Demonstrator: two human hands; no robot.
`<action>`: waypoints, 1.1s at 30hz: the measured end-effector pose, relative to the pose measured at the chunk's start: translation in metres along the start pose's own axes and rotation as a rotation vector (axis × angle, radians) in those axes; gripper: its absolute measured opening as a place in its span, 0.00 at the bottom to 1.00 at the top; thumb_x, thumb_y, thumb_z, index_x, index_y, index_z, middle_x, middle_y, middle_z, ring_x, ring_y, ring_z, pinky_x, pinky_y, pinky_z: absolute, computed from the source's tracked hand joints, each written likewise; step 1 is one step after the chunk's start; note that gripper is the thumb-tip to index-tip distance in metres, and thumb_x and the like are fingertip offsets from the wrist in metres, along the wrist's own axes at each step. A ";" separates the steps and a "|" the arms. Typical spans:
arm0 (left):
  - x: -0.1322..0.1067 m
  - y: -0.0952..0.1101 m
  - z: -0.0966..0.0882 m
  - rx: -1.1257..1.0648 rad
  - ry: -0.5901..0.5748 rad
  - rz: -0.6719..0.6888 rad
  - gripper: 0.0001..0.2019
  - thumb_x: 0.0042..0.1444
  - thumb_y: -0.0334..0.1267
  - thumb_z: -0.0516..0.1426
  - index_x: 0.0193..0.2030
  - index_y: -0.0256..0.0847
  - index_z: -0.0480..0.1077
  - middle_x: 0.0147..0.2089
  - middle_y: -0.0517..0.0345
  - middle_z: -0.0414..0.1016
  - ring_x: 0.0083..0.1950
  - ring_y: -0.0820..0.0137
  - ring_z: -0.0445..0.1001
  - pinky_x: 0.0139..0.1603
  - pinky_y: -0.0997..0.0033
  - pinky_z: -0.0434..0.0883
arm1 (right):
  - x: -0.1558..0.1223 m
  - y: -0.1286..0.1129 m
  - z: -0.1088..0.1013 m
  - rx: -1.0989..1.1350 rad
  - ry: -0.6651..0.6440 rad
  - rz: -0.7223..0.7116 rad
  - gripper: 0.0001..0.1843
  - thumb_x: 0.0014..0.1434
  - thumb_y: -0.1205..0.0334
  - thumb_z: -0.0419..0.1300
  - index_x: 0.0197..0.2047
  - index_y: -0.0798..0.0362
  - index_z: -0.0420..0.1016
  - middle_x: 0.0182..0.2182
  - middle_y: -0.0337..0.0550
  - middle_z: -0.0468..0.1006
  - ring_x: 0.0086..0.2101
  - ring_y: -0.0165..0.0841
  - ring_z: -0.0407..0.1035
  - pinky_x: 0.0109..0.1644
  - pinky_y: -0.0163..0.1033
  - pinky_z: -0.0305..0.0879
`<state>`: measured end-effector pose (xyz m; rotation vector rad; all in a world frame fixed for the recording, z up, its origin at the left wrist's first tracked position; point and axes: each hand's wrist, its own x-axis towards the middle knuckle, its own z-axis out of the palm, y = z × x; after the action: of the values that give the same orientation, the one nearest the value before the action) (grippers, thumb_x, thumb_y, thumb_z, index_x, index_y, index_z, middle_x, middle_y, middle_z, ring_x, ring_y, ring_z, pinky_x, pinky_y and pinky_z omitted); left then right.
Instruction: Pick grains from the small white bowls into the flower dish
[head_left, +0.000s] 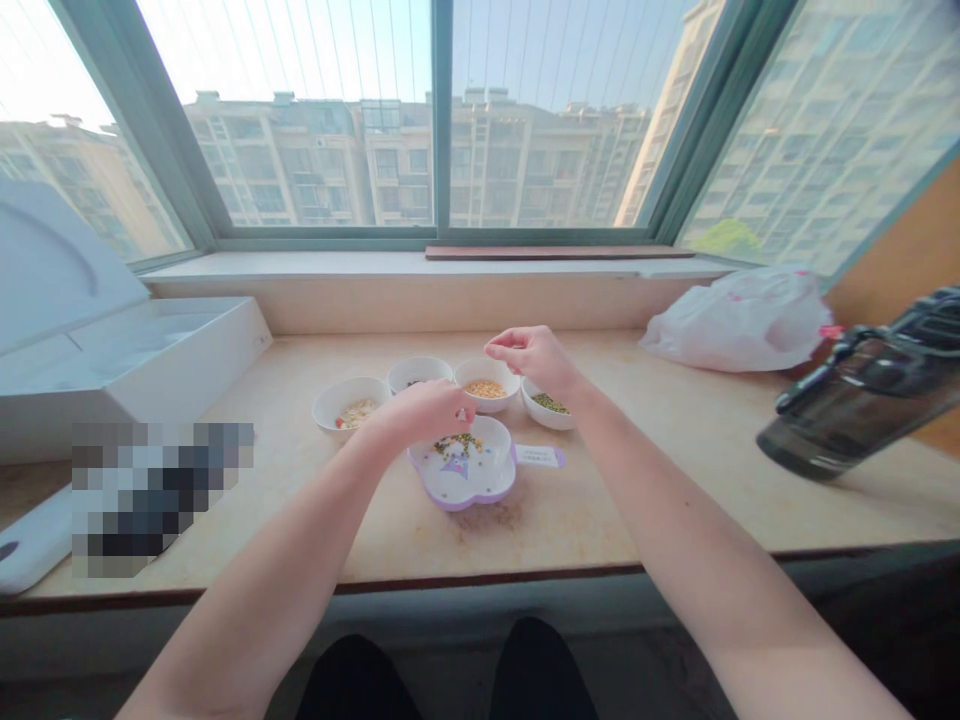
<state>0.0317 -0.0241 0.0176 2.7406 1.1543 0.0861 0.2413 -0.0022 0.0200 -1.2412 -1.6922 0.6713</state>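
My right hand (pixel 538 358) is raised over a white bowl of yellow grains (pixel 486 387), thumb and fingertips pinched together; anything between them is too small to make out. Lower and to the left, my left hand (pixel 429 412) hangs over the back edge of a purple-rimmed dish (pixel 471 490) with its fingers curled. Its fingertips are mostly hidden, and so is whatever they may hold. Green and yellow grains (pixel 457 444) lie in the dish, by a printed purple figure. Partly behind my right hand stands a white bowl of green beans (pixel 549 403).
Left of these are a white bowl of pale flakes (pixel 355 413) and a bowl with dark contents (pixel 417 374). An open white box (pixel 180 350) and a blurred-out object (pixel 161 505) lie at left. A plastic bag (pixel 739 320) and a dark bottle (pixel 847 400) are at right.
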 end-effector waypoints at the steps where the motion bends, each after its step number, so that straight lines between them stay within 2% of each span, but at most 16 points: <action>1: 0.001 0.003 0.002 0.006 0.002 0.007 0.12 0.58 0.35 0.55 0.38 0.45 0.81 0.36 0.54 0.81 0.36 0.65 0.76 0.36 0.68 0.64 | 0.003 0.000 -0.002 -0.043 -0.006 -0.002 0.18 0.55 0.50 0.66 0.37 0.59 0.83 0.26 0.41 0.78 0.24 0.27 0.64 0.31 0.36 0.63; 6: 0.005 0.010 0.010 0.107 0.028 0.002 0.09 0.60 0.39 0.58 0.44 0.45 0.79 0.39 0.52 0.81 0.40 0.61 0.79 0.39 0.66 0.68 | 0.006 0.007 -0.007 -0.353 -0.069 -0.020 0.11 0.57 0.59 0.65 0.40 0.55 0.85 0.38 0.47 0.85 0.36 0.34 0.75 0.43 0.38 0.69; 8: 0.007 0.012 0.013 0.135 0.038 0.020 0.11 0.61 0.39 0.59 0.48 0.45 0.78 0.40 0.52 0.81 0.41 0.60 0.80 0.40 0.66 0.69 | -0.001 0.014 -0.010 -0.391 -0.060 -0.024 0.12 0.60 0.58 0.62 0.40 0.55 0.85 0.38 0.47 0.85 0.38 0.35 0.76 0.44 0.38 0.69; 13: 0.008 0.015 0.018 0.188 0.055 0.021 0.15 0.60 0.38 0.60 0.54 0.45 0.75 0.44 0.49 0.82 0.43 0.57 0.81 0.41 0.64 0.71 | -0.015 0.024 -0.016 -0.435 -0.039 -0.035 0.16 0.63 0.56 0.59 0.41 0.56 0.85 0.35 0.47 0.85 0.33 0.34 0.74 0.41 0.38 0.67; 20: 0.009 0.023 0.020 0.236 0.021 -0.014 0.09 0.60 0.41 0.61 0.42 0.39 0.78 0.42 0.44 0.82 0.45 0.54 0.81 0.42 0.61 0.73 | -0.022 0.005 -0.013 -0.534 -0.059 -0.079 0.14 0.64 0.57 0.60 0.39 0.55 0.85 0.33 0.45 0.84 0.32 0.33 0.73 0.41 0.37 0.64; 26: 0.009 0.028 0.019 0.259 0.034 -0.043 0.09 0.61 0.42 0.61 0.42 0.41 0.79 0.42 0.47 0.83 0.45 0.56 0.81 0.42 0.63 0.73 | -0.032 -0.004 -0.006 -0.524 -0.166 -0.124 0.14 0.65 0.58 0.59 0.39 0.53 0.85 0.33 0.43 0.84 0.32 0.33 0.73 0.39 0.36 0.62; 33: 0.009 0.027 0.020 0.287 0.057 -0.033 0.08 0.62 0.36 0.58 0.42 0.42 0.78 0.42 0.51 0.83 0.43 0.59 0.82 0.39 0.66 0.72 | -0.036 -0.008 -0.007 -0.532 -0.217 -0.120 0.12 0.66 0.58 0.59 0.40 0.51 0.85 0.35 0.43 0.85 0.34 0.34 0.75 0.40 0.37 0.63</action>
<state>0.0589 -0.0389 0.0020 2.9811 1.3203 -0.0061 0.2474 -0.0390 0.0171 -1.4471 -2.1992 0.2932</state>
